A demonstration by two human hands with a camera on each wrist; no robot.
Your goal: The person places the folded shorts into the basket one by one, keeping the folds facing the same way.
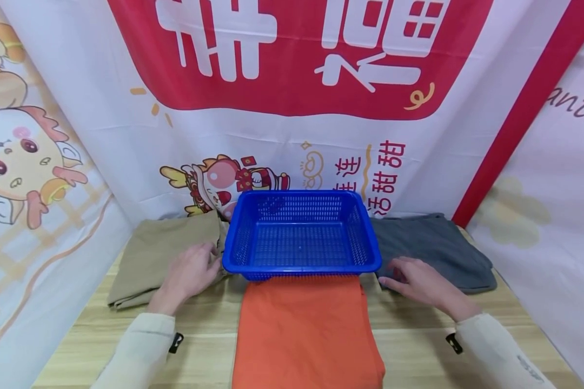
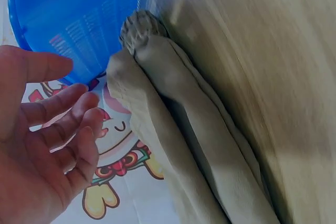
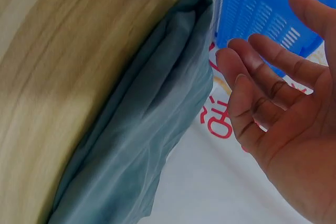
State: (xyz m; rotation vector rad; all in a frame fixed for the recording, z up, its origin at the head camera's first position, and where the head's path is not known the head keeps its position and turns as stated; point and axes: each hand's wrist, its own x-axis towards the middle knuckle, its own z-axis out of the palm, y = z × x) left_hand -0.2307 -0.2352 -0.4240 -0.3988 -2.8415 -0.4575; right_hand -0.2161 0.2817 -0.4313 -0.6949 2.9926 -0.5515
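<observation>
Out left, by the folded khaki garment (image 1: 158, 248), the left hand (image 1: 191, 273) hangs loosely bent, gripping nothing; dead centre, the blue basket (image 1: 302, 269) stands at the orange cloth (image 1: 306, 335)'s far end, whether on it I can't tell. Over right, the right hand (image 1: 424, 282) curves just as loosely, unladen, near the grey cloth (image 1: 438, 248), and an uneven push could skew the basket and rumple the orange cloth!

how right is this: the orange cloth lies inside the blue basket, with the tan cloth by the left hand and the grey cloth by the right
Not quite: the head view shows the orange cloth outside the blue basket, on its near side. The rest stands.
</observation>
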